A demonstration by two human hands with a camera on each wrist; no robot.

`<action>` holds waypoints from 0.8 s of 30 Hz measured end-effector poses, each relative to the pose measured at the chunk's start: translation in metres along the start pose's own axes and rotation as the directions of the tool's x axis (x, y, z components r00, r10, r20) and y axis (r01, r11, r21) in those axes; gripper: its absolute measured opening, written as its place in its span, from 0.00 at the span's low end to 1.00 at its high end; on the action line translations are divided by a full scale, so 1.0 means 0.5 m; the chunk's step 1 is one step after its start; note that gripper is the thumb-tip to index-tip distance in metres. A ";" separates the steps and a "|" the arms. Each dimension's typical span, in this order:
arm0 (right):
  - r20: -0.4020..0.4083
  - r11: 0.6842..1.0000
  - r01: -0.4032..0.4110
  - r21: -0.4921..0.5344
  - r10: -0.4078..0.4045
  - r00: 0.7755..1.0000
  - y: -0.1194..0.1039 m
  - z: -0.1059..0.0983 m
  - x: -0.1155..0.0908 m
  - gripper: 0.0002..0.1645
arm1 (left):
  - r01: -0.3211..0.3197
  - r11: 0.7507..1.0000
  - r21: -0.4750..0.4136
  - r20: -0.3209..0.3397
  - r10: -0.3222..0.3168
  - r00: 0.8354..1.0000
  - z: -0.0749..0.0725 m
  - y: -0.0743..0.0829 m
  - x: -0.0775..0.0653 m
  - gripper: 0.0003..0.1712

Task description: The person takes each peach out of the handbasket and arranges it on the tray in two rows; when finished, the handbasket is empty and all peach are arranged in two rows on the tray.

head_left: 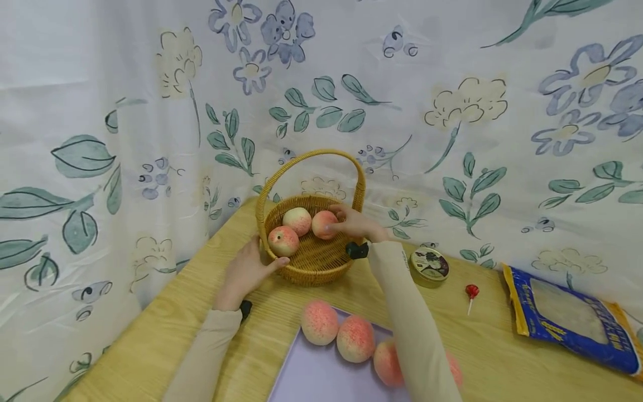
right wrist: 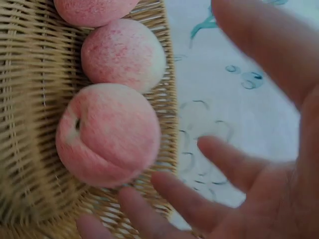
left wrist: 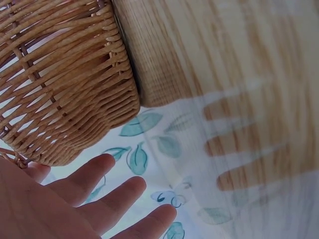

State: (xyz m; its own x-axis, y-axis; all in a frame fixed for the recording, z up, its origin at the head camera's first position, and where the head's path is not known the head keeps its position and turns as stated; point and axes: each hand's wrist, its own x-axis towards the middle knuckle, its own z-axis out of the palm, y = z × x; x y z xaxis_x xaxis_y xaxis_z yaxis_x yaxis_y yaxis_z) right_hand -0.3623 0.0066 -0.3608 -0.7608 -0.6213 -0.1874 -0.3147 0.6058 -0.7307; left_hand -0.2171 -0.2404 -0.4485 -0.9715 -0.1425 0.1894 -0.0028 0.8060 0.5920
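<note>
A wicker basket (head_left: 313,273) with a tall arched handle stands on the table, three pink-and-cream peaches inside. My right hand (head_left: 351,222) reaches in over the right side, fingertips close to the rightmost peach (head_left: 324,224). In the right wrist view that peach (right wrist: 112,137) rests against the basket wall, and the right hand (right wrist: 234,199) has its fingers and thumb spread apart. My left hand (head_left: 249,271) is at the basket's left front, thumb near the rim. From the left wrist, the left hand (left wrist: 94,204) shows straight, spread fingers beside the weave (left wrist: 75,94).
A lilac tray (head_left: 326,371) with several peaches lies at the front, partly hidden by my right sleeve. To the right are a round tin (head_left: 429,265), a red lollipop (head_left: 471,291) and a blue-and-yellow packet (head_left: 572,321). A flowered curtain (head_left: 382,128) hangs behind the table (head_left: 201,290).
</note>
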 end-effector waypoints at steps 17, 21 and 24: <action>-0.176 0.961 -0.145 0.235 0.189 0.966 0.068 0.093 0.072 0.48 | 0.020 1.000 -0.008 0.008 -0.020 1.000 0.021 0.017 -0.020 0.57; -0.215 0.987 -0.107 0.121 0.132 0.968 0.056 0.088 0.077 0.46 | 0.032 0.999 -0.006 -0.002 -0.032 0.999 0.010 0.012 -0.010 0.56; -0.213 0.993 -0.090 0.071 0.103 0.972 0.044 0.082 0.076 0.46 | 0.042 0.999 0.004 0.003 -0.042 0.999 0.005 0.005 -0.003 0.57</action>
State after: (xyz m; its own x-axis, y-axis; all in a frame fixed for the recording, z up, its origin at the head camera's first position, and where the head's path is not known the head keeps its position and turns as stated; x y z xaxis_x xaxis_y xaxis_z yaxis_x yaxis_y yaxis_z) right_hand -0.3750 -0.0243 -0.4110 -0.8926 -0.4354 -0.1172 -0.2044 0.6224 -0.7555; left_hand -0.2162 -0.2365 -0.4492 -0.9711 -0.1747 0.1623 -0.0445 0.8015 0.5963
